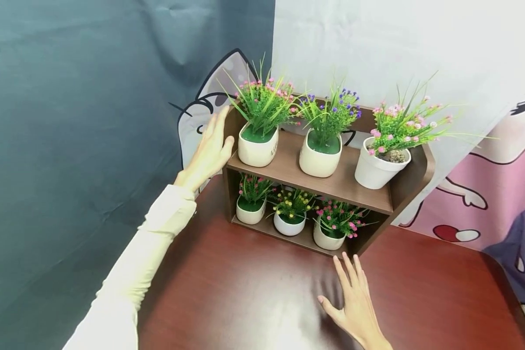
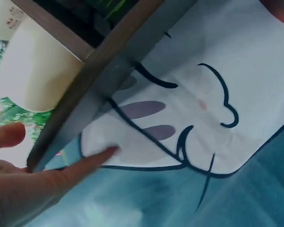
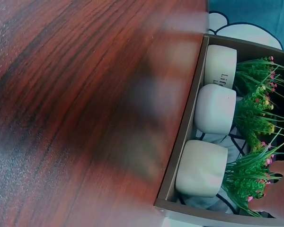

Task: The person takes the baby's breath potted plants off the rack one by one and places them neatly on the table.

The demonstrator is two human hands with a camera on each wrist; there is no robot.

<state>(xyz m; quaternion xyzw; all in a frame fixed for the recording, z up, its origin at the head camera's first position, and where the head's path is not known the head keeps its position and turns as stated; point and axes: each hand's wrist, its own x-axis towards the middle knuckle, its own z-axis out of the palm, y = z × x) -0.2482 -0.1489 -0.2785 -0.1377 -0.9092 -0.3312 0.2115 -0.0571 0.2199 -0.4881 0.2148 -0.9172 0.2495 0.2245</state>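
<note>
A two-tier brown wooden shelf holds potted flowers on both levels. At its upper left end is my left hand, fingers extended along the side panel beside the pot of pink flowers. In the left wrist view, this hand's thumb and a finger lie on either side of the panel's edge. My right hand hovers over the table in front of the shelf's lower right corner, fingers spread and holding nothing. Nearest to it stands the lower right pot of pink flowers.
On the top board are a purple-flowered pot and a tapered white pot. Below sit another pink-flowered pot and a yellow-flowered one. The reddish-brown table meets printed cloth and dark green cloth behind.
</note>
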